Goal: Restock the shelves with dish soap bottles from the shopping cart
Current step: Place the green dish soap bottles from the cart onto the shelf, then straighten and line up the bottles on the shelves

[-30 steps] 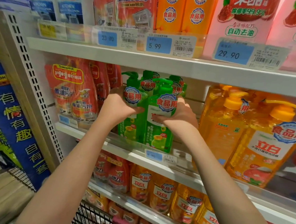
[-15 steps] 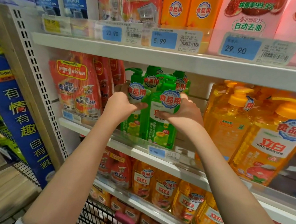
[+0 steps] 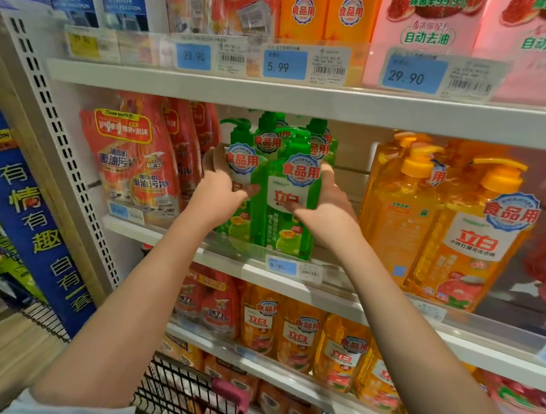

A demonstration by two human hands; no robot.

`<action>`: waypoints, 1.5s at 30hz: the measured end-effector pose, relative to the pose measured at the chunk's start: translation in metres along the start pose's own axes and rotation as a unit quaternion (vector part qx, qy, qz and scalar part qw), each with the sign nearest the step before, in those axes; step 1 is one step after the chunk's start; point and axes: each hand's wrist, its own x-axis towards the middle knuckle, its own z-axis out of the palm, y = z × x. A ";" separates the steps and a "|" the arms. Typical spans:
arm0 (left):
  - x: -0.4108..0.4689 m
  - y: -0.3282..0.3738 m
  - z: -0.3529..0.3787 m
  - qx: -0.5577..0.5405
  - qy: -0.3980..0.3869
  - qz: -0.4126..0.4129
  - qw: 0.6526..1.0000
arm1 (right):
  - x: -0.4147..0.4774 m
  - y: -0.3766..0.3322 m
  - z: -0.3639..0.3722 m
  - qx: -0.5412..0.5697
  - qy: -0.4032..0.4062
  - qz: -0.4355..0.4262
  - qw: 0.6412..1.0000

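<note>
Two green dish soap bottles stand at the front of the middle shelf (image 3: 246,264), with more green bottles behind them. My left hand (image 3: 218,190) wraps the left green bottle (image 3: 240,163) from its left side. My right hand (image 3: 326,208) grips the right green bottle (image 3: 287,205) from its right side, thumb across the label. Both bottles are upright with their bases on the shelf. The black wire shopping cart (image 3: 186,395) with a pink handle sits below between my arms.
Red refill pouches (image 3: 135,167) stand left of the green bottles, large orange pump bottles (image 3: 462,231) to the right. Price tags line the shelf edges. More orange bottles (image 3: 299,336) fill the shelf below. A blue banner (image 3: 30,217) hangs on the left upright.
Both hands have stayed on the two green bottles. The bottles sit slightly further in on the shelf, and the view has shifted a little closer.
</note>
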 end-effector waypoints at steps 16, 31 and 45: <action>-0.081 0.118 0.076 -0.023 -0.032 0.181 0.983 | -0.081 0.074 -0.083 0.029 0.225 -0.086 0.970; -0.050 0.165 0.116 -0.242 -0.051 -0.005 0.969 | -0.084 0.137 -0.143 -0.116 0.241 0.015 0.963; -0.074 0.159 0.110 -0.240 0.016 -0.016 0.971 | -0.087 0.117 -0.098 -0.184 0.194 -0.163 0.950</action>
